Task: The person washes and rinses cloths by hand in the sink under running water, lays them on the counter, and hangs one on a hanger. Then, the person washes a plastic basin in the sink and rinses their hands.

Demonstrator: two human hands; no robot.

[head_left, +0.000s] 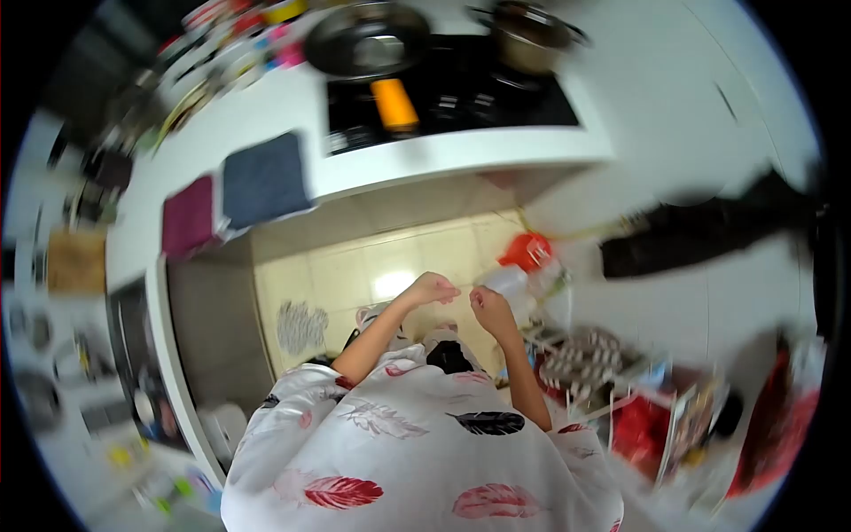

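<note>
My left hand [433, 289] hangs in front of my body above the tiled floor, its fingers curled together toward the right. Just across a small gap, my right hand [491, 310] is closed, knuckles facing forward. The two hands do not touch. Whether either one has something small in it cannot be made out. Beneath them is my white shirt with a feather print [399, 448]. Beyond the hands, on the floor, sit a red object [526, 253] and a pale plastic bag [507, 282].
The white counter [443, 158] ahead bears a black stove [443, 106], a dark pan [368, 40] and a pot [528, 37]. A grey cloth [264, 180] and a maroon cloth [188, 216] lie at its edge. A loaded rack [620, 399] stands at right.
</note>
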